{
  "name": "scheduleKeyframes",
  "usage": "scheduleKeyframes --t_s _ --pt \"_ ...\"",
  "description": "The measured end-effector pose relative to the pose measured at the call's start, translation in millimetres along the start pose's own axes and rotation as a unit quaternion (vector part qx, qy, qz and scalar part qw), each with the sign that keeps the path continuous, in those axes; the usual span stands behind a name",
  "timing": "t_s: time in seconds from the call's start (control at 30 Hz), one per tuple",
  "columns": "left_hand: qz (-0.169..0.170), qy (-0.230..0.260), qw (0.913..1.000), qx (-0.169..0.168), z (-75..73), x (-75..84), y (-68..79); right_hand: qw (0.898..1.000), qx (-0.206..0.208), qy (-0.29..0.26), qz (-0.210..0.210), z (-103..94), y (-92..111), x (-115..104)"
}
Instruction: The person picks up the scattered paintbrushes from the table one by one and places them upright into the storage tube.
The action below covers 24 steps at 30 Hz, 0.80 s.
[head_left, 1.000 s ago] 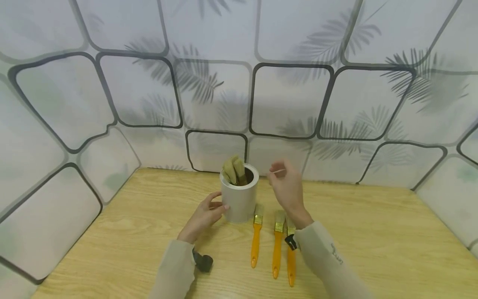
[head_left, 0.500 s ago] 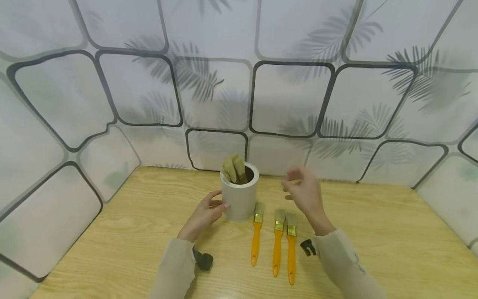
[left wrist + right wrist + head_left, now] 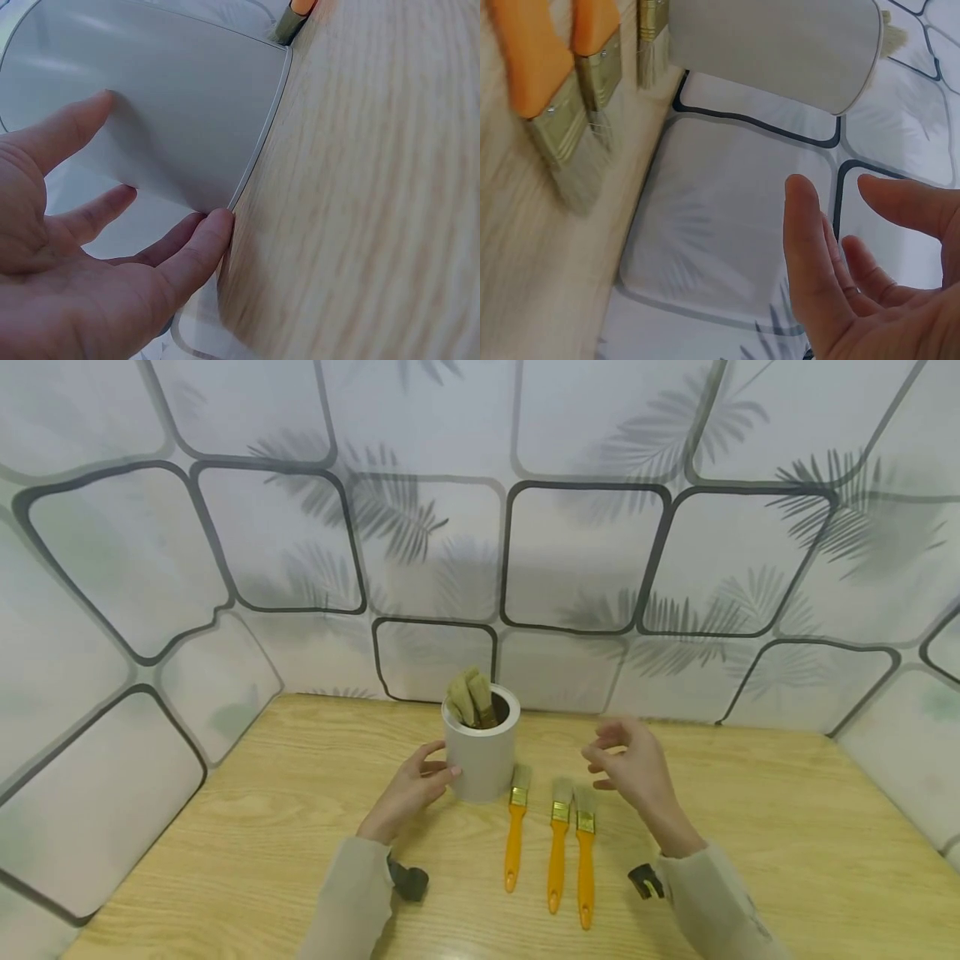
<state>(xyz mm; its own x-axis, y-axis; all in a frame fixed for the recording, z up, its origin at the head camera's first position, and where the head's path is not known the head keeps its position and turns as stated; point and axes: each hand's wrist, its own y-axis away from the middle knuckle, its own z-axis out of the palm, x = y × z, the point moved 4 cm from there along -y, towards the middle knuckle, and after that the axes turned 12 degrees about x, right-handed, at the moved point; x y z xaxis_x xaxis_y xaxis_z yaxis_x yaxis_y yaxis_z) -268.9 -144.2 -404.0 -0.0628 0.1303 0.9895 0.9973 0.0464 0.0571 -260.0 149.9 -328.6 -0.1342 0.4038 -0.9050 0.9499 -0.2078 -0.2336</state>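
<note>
My left hand [image 3: 405,793] holds the side of a white cylindrical can [image 3: 483,768], thumb on the near side and fingers around its left. In the left wrist view the thumb and fingertips meet the can's smooth wall [image 3: 172,82]. Paintbrushes [image 3: 472,697] stand in the can, pale bristles up above the rim; their handles are hidden inside. Right of the can, a paintbrush [image 3: 513,835] with an orange handle lies on the table, bristles toward the can's base. My right hand [image 3: 633,768] hovers right of the can, fingers loosely bent, with nothing in it.
Two more orange-handled paintbrushes, a middle paintbrush [image 3: 557,852] and a right paintbrush [image 3: 586,860], lie side by side on the wood-grain table [image 3: 300,827]. A patterned backdrop [image 3: 585,560] rises behind the table and along its sides. Dark wrist mounts [image 3: 408,883] show at both cuffs.
My right hand has moved away from the can, rightward and down toward me, uncovering the right paintbrush. The left hand and the can have stayed in place.
</note>
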Motion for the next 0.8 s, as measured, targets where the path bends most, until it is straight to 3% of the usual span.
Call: scheduleKeyframes --t_s 0.3,0.8 --pt "-0.007 0.001 1.0000 -0.003 0.8 -3.0 -2.4 0.998 -0.032 0.005 0.050 -3.6 7.8 17.4" --pt "-0.009 0.020 0.9997 -0.012 -0.1 -4.2 -2.6 0.992 -0.086 0.024 0.091 -3.1 24.9 38.3"
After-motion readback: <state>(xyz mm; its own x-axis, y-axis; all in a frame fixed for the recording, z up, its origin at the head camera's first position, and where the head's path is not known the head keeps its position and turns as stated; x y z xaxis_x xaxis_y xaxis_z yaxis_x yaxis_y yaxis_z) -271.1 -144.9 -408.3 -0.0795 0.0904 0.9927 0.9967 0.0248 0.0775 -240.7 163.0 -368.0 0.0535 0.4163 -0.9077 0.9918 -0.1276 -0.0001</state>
